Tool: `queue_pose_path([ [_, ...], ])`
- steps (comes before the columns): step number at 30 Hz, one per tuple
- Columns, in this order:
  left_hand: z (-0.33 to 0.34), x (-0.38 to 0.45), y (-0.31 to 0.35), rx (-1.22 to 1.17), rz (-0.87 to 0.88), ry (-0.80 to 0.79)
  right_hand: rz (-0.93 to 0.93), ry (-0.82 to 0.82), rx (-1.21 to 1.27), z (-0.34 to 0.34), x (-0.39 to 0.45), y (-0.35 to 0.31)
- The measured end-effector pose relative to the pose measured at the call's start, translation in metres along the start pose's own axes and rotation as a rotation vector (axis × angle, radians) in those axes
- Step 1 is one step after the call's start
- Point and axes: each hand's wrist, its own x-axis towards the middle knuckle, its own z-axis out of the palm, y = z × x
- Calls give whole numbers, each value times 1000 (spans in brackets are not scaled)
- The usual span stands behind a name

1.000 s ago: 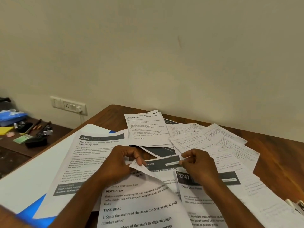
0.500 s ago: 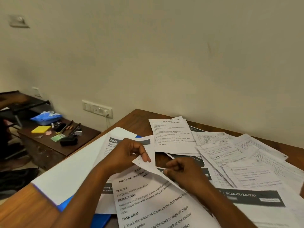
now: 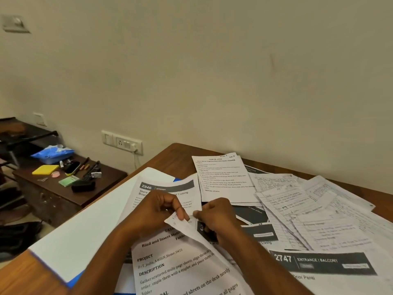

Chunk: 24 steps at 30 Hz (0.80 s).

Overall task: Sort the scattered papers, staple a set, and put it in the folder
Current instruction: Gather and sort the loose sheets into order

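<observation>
The left hand (image 3: 157, 211) pinches the lifted corner of the top sheet (image 3: 182, 260), the one headed "Bind and Insert", thumb and forefinger closed on it so the edge peels up clear of the papers below. Just to the right of that grip, the right hand (image 3: 217, 220) lies fingers-down on the pages (image 3: 255, 235) underneath; its fingers curl against them, seemingly to hold the pile still or to feel out the next sheet, though I cannot tell whether it actually holds one. Lifting by the corner looks meant to separate a single sheet without dragging the rest along.

Beyond the grip, further sheets (image 3: 287, 201) fan loosely across the table (image 3: 174, 152), printed and handwritten mixed, so sorting appears barely begun. Left of the grip, under a white sheet, a blue edge (image 3: 74, 282) shows, probably the folder. I see no stapler on the table.
</observation>
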Motion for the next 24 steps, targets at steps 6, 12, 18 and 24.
queue_pose_path([
  [6, -1, -2, 6, -82, 57, -62, 36, -34, -129, -47, -15, 28],
  [12, 11, 2, 6, -85, 29, -108, 42, 84, -278, -115, -39, 56],
  [18, 32, 9, 5, -62, 40, -80, 14, 172, -388, -153, -51, 82],
  [24, 47, 17, 15, -43, 44, -104, 24, 163, -344, -163, -56, 85],
])
